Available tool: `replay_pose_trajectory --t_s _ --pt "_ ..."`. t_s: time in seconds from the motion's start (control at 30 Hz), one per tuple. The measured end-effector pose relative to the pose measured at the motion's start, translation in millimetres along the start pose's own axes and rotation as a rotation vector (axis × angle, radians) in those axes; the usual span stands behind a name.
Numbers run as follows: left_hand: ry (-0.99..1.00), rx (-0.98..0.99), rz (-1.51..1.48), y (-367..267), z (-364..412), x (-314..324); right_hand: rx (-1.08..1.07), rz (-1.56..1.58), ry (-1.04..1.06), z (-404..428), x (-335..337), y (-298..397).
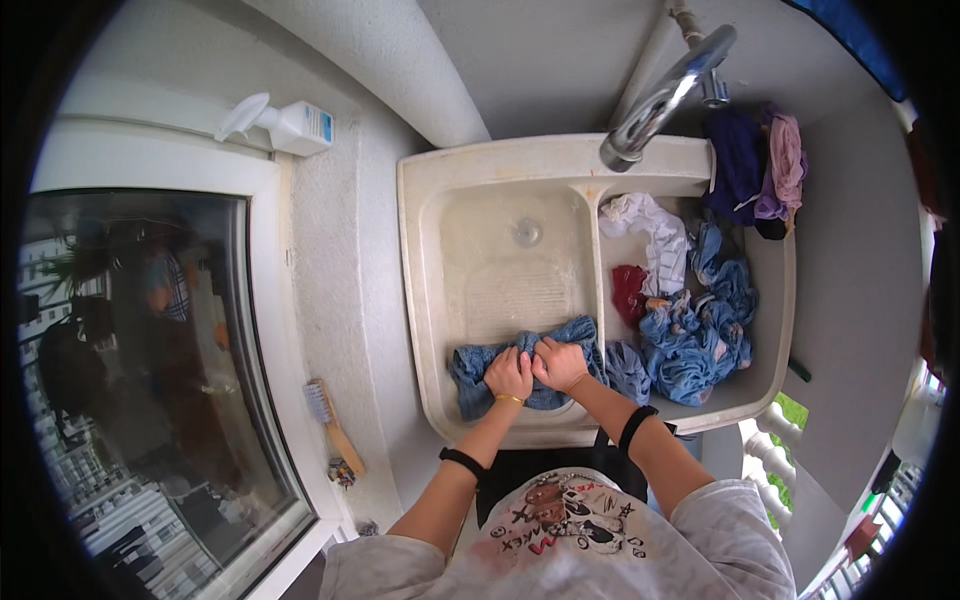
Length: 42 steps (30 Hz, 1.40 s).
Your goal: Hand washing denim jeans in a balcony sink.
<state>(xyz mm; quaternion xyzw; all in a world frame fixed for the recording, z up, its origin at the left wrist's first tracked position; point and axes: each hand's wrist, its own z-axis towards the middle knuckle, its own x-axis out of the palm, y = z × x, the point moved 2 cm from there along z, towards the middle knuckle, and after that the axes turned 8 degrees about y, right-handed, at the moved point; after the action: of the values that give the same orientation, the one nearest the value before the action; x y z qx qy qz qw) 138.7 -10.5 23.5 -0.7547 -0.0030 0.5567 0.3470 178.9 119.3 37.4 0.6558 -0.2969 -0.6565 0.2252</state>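
A bunched blue knitted-looking cloth (472, 371) lies across the near end of the left basin of a double laundry sink (411, 300). My left hand (510, 373) grips its middle, fingers curled into it. Right beside it, almost touching, my right hand (559, 364) is closed on the same cloth. The palms and the cloth under them are hidden. Ahead of the hands are the ridged washboard floor (517, 296) and the drain (527, 232). In the right basin are wet blue garments (697, 360), a white garment (664, 247) and a dark red cloth (628, 292).
A chrome faucet (652, 109) reaches over the sink's back rim. Purple (731, 161) and pink cloths (786, 161) hang at the back right corner. On the left ledge stand a white spray bottle (300, 129) and a wooden-handled scrub brush (341, 439), beside a window (150, 360).
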Motion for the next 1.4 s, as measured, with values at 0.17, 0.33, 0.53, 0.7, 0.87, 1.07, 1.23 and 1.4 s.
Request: replay_pose_trajectory --t_s 0.17,0.33,0.53,0.7,0.87,1.07,1.23,1.4 --pt "0.382 -0.298 -0.016 2 77 -26 0.364 0.048 0.159 60 -15 -26" --pt "-0.159 -0.148 -0.027 13 176 -36 0.342 -0.106 -0.328 136 -56 -91" --pt "0.257 -0.178 -0.149 28 151 -1 0.170 -0.238 -0.105 99 -14 -85" --pt "0.328 -0.094 0.073 37 144 -12 0.372 0.021 0.387 101 -42 -105" --pt "0.059 -0.239 -0.213 39 157 -12 0.406 -0.138 -0.022 129 -9 -50" --pt "0.098 -0.154 -0.254 -3 47 -25 0.184 0.083 0.003 23 -36 7" --pt "-0.063 0.055 -0.080 -5 -14 -10 -0.045 -0.004 -0.015 -17 -9 12" --pt "-0.166 -0.003 -0.049 1 2 4 -0.073 -0.026 -0.091 4 8 -1"
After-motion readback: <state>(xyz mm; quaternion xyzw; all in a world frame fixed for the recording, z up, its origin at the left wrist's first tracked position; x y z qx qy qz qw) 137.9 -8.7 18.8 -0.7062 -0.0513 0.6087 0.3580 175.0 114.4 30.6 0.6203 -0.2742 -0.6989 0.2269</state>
